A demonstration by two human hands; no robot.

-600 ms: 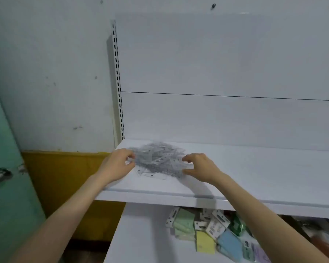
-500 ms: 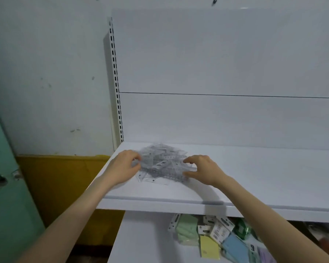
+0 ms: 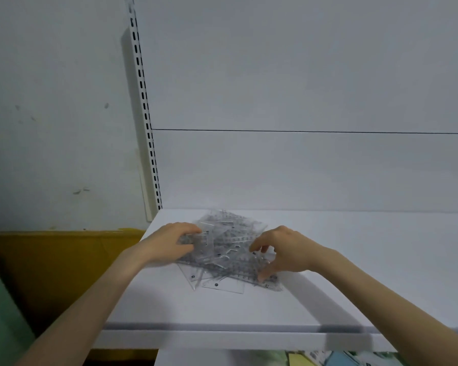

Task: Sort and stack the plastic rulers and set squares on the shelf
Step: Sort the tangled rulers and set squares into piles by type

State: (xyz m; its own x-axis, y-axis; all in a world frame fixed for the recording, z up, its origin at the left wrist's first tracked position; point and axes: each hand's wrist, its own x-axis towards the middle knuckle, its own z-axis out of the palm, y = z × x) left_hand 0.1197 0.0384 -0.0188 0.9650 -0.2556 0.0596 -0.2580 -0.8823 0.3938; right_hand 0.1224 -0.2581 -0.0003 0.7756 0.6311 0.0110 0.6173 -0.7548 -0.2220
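A white shelf (image 3: 354, 265) juts from a pale back panel (image 3: 302, 75) with a slotted upright (image 3: 143, 101) at its left. Near the shelf's left end lies a loose pile of clear rulers and set squares (image 3: 222, 249). The left hand (image 3: 169, 243) curls its fingers over the pile's left edge, gripping it; the right hand (image 3: 283, 250) pinches the right side between bent fingers and thumb.

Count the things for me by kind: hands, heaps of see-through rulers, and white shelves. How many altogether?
Bare hands: 2 (left hand, right hand)
Jumbled pile of clear plastic rulers and set squares: 1, its pieces too tangled to count
White shelf boards: 2 (upper shelf board, lower shelf board)
Total: 5
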